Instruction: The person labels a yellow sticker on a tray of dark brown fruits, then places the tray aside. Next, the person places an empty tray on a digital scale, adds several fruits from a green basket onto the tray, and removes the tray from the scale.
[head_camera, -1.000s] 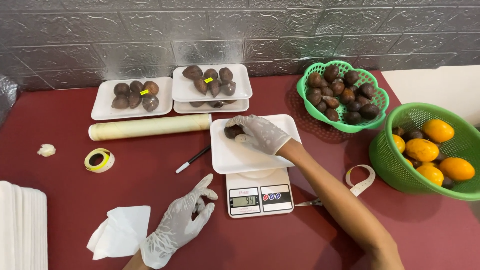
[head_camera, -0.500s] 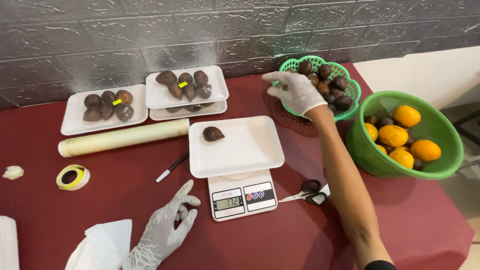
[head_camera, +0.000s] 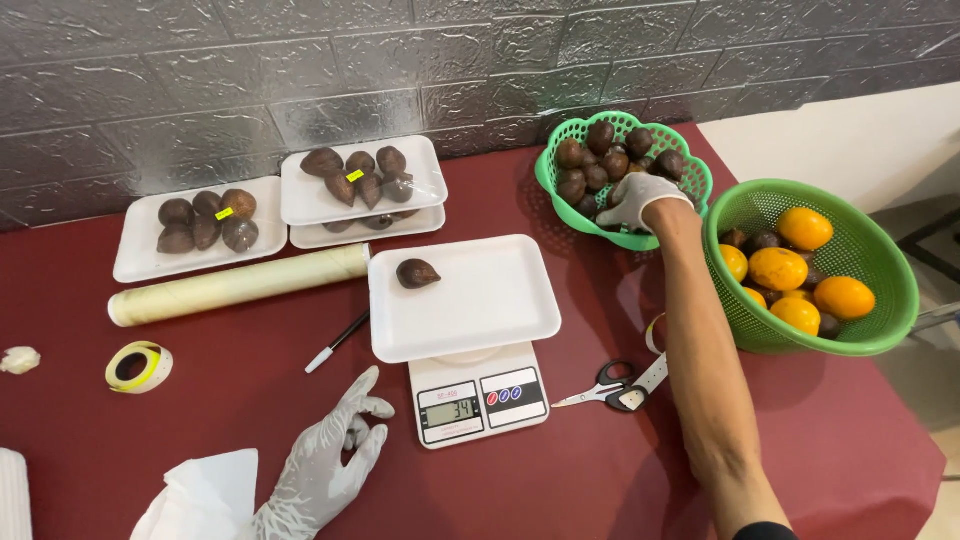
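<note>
Brown fruits (head_camera: 612, 160) filled the small green basket (head_camera: 548, 182), where the gloved right hand (head_camera: 640, 200) closed over some; one fruit (head_camera: 416, 273) lay on the scale's tray (head_camera: 500, 300). Left hand (head_camera: 325, 465) rested open on the counter (head_camera: 600, 470).

Small grey rectangular display (head_camera: 463, 410) set in the front panel of the white kitchen scale (head_camera: 480, 397), left of red and blue round buttons (head_camera: 509, 394). Tiny yellow sticker (head_camera: 354, 175) among brown fruit on the stacked white foam tray (head_camera: 425, 189); another yellow sticker (head_camera: 224, 213) on the left white foam tray (head_camera: 140, 255). Yellow label roll (head_camera: 138, 366) near the left table edge.
</note>
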